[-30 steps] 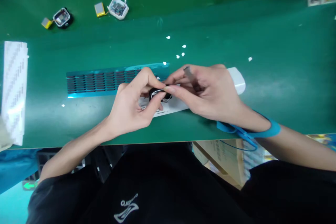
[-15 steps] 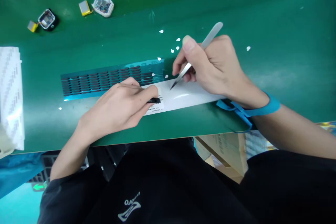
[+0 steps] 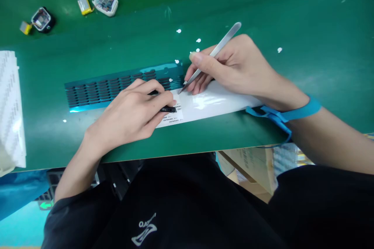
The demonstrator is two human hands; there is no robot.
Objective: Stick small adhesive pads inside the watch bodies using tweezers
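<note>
1. Left hand [image 3: 131, 111]: grasping one black case [image 3: 170, 109] over the printed end of a white sheet [image 3: 210, 103]; green table [image 3: 134, 149] shows between hand and front edge.
2. Right hand [image 3: 230, 68]: pinching one pair of tweezers [image 3: 224, 41], tips at the sheet's upper edge; green surface extends beyond.
3. Counts: two batteries [image 3: 25, 28], one blue strip [image 3: 87, 91], at least seven white dots [image 3: 177, 61].

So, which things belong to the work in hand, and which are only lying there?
In use, it seems:
metal tweezers, in the right hand
black part, in the left hand
white strip, at the tweezers' tip
blue strip with dark pieces, probably

Apparently just lying about:
white-cased device with battery
dark-cased device, left of it
white sheets, left edge
</note>
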